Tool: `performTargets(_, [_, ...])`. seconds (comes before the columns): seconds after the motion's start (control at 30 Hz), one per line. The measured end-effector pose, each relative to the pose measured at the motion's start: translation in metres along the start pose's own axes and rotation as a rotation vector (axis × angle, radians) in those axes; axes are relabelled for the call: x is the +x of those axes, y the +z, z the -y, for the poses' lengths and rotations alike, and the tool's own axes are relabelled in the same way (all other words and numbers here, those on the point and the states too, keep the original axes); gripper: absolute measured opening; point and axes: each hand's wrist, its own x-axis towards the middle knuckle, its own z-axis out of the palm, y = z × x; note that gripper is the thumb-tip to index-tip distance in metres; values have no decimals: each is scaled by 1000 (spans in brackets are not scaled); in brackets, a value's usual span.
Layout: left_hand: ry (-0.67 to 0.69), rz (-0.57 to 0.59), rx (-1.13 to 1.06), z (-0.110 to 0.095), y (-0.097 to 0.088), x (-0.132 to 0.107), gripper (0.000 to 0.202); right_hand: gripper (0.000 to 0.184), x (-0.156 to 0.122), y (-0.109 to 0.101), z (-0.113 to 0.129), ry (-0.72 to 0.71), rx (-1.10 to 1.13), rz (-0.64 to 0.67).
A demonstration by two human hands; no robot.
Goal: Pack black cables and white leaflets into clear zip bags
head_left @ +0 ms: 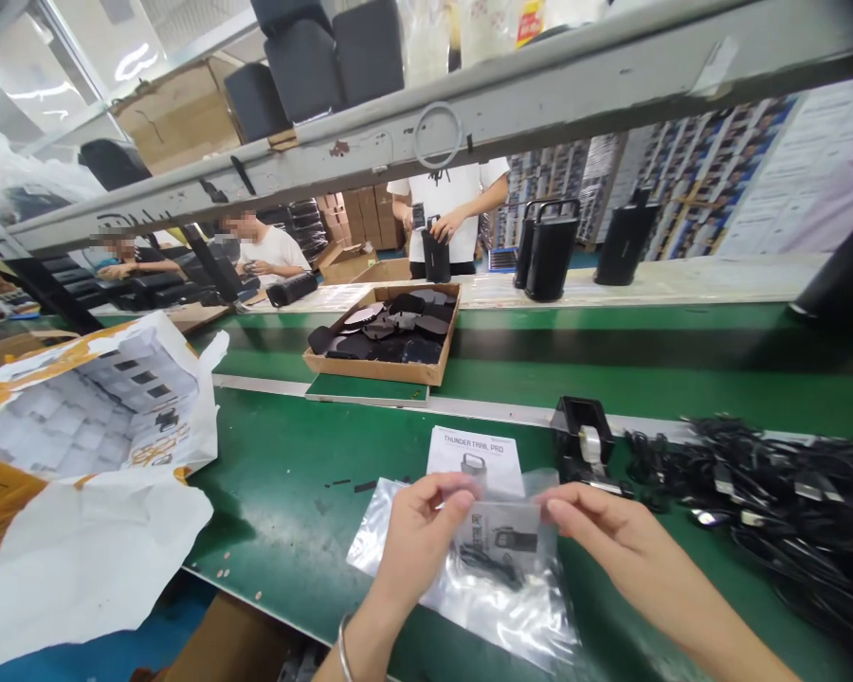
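Note:
Between my hands is a clear plastic bag [501,545] with a printed leaflet and a black cable inside. My left hand [426,521] pinches the bag's upper left edge between thumb and fingers. On the other side, my right hand [597,521] pinches its upper right corner. Beneath the bag lie more clear plastic bags [373,526], flat on the green table. Just beyond, a white printed leaflet [473,445] reads "THUNDER TRAIL PRO". A black tape dispenser [581,440] stands close behind my right hand.
A heap of black cables [760,502] covers the right side. A cardboard tray [433,365] of dark pieces sits ahead. An open white sack [99,426] stands left. Black speakers [553,251] line the far ledge, where a co-worker [444,208] handles one. A shelf beam [341,147] crosses overhead.

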Motion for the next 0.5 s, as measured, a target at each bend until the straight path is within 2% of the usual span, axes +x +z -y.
performTargets(0.1, [-29,45,40,0,-5,4,13,27,3,-3,0,-26,-21,-23])
performTargets(0.17, [-1,69,112,1,-10,6,7,23,4,-6,-1,-63,-48,-26])
performTargets(0.23, [26,99,141,-1,-17,8,13,22,3,-10,-4,-100,-67,-14])
performTargets(0.33, [-24,89,-53,-4,-23,9,6,24,3,-14,-9,-153,-88,6])
performTargets(0.37, [-50,87,-145,-5,-22,8,9,25,3,-14,-10,-174,-93,8])
performTargets(0.43, [-86,105,-240,-5,-15,7,34,26,4,-13,-12,-218,-103,14])
performTargets(0.5, [-125,134,-147,1,-5,6,43,27,5,-13,-14,-268,-121,27])
